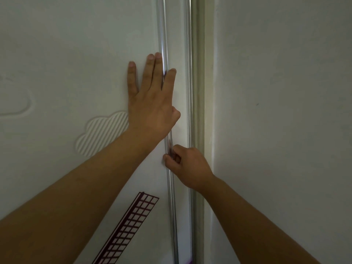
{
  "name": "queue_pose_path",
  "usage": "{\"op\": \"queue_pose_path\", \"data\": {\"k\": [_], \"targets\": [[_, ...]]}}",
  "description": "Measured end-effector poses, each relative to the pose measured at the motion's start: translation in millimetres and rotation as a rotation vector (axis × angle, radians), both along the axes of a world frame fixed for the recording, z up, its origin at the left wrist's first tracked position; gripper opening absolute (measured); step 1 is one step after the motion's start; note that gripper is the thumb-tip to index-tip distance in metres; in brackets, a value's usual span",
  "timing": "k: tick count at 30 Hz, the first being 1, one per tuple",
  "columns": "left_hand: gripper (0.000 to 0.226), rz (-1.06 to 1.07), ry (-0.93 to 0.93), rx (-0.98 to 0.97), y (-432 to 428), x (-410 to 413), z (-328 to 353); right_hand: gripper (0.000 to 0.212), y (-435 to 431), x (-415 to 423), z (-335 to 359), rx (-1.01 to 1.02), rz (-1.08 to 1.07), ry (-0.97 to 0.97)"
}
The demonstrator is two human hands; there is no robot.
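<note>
Your left grip lies flat on the white panel, fingers straight and spread, holding nothing. The clear strip runs upright along the panel's edge and crosses that grip at the index and middle fingers. Just below it, your right grip is closed on the strip, thumb and curled fingers pinching it. A raised cloud shape sits left of the left grip's wrist, and a dark grid sticker lies below both.
</note>
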State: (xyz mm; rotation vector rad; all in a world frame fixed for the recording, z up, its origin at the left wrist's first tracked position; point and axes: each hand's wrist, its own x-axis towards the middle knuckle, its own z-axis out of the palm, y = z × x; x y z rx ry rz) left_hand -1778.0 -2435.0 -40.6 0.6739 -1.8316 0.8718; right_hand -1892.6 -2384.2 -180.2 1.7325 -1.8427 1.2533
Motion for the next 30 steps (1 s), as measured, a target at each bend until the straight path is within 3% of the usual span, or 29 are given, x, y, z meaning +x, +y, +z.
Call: {"op": "queue_pose_path", "data": {"k": [30], "targets": [[0.074,-0.058,-0.011,-0.035,-3.0,8.0,-2.4,0.031,16.7,35.3,12.3,0.156,-0.242,-0.031]]}}
